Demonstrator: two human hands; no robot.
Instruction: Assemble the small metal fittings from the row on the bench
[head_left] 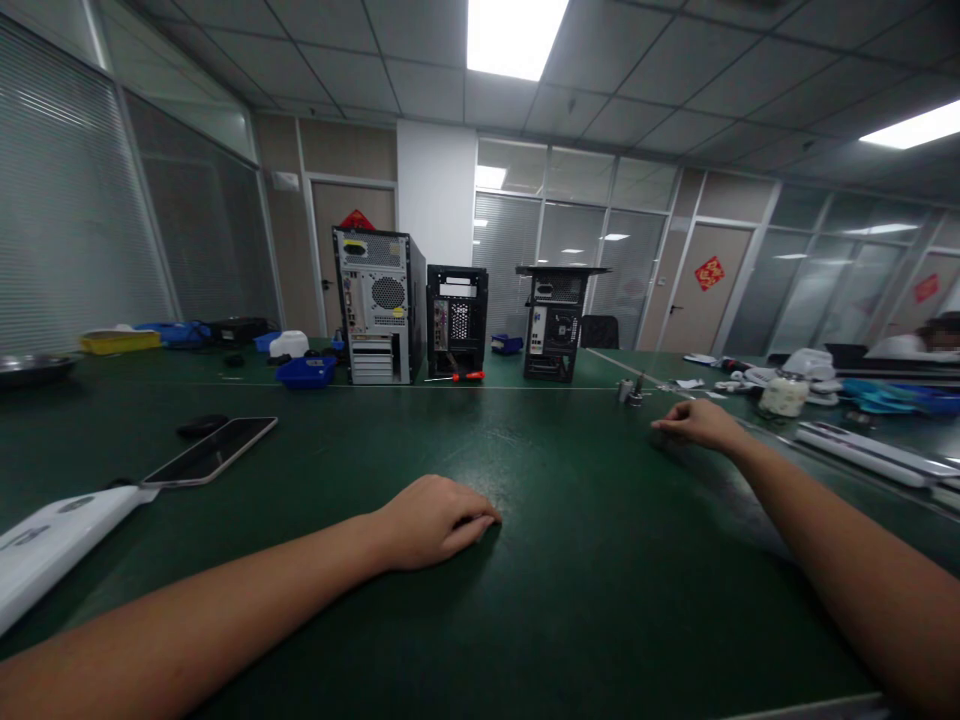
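Observation:
My left hand (431, 520) rests on the green table (570, 560) near its middle, fingers curled loosely downward, with nothing visible in it. My right hand (694, 422) reaches forward on the right, fingers drawn together close to the mat. It lies just short of a few small metal parts (630, 391). Whether it pinches anything I cannot make out. Three computer cases stand at the back of the table: a silver one (379, 305), a black one (457, 320) and a black one with a loose top panel (556, 322). A red-handled screwdriver (459, 377) lies before the middle case.
A phone (210, 451) and a white device (52, 545) lie at the left. Blue bins (305, 372), a yellow tray (118, 342) and a metal dish (30, 368) sit further back. At the right are a white power strip (862, 450), a jar (784, 395) and another person (930, 338).

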